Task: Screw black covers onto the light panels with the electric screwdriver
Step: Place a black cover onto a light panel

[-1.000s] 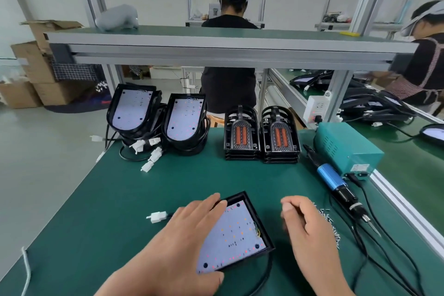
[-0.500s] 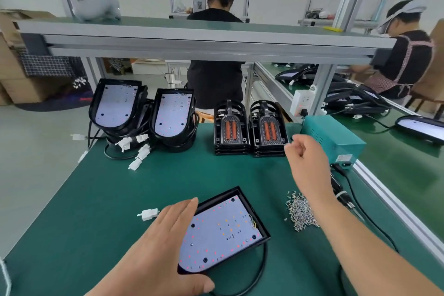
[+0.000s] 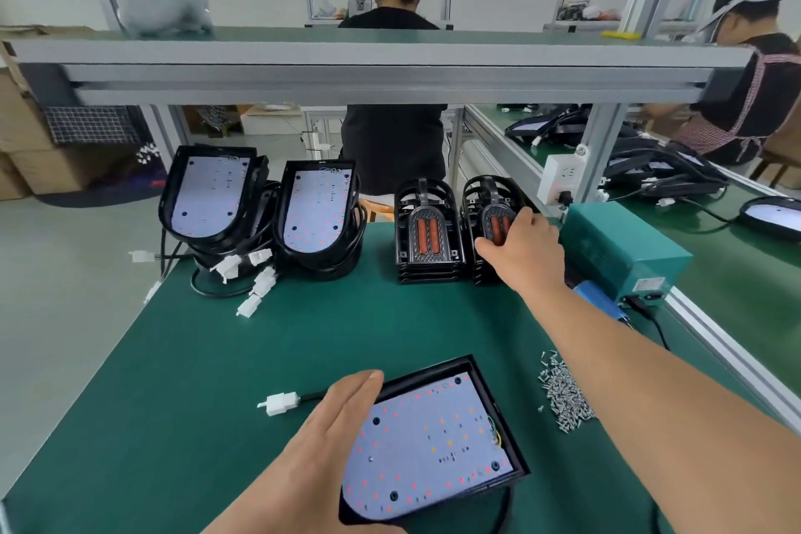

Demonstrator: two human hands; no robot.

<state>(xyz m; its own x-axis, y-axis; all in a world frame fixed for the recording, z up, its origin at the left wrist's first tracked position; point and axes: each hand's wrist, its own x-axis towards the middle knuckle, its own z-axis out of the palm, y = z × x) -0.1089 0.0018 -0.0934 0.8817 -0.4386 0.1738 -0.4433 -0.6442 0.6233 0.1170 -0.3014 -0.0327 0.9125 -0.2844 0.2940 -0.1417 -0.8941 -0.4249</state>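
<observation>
At the near edge of the green surface (image 3: pixel 346 325), our left hand (image 3: pixel 320 447) lies flat on the light panel (image 3: pixel 433 442), we think to steady it, while our right hand (image 3: pixel 522 249) closes round the top black cover (image 3: pixel 493 219) of the far stack. Loose screws (image 3: pixel 563 395) lie beside; other workers (image 3: pixel 394 134) sit behind the shelf (image 3: pixel 390 56).

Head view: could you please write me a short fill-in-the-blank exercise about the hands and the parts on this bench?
1. The right hand grips the top black cover of the ____ stack.
2. The left hand rests on the light panel's ____ edge.
3. Loose ____ lie in a pile right of that panel.
Missing words: right; left; screws.
</observation>
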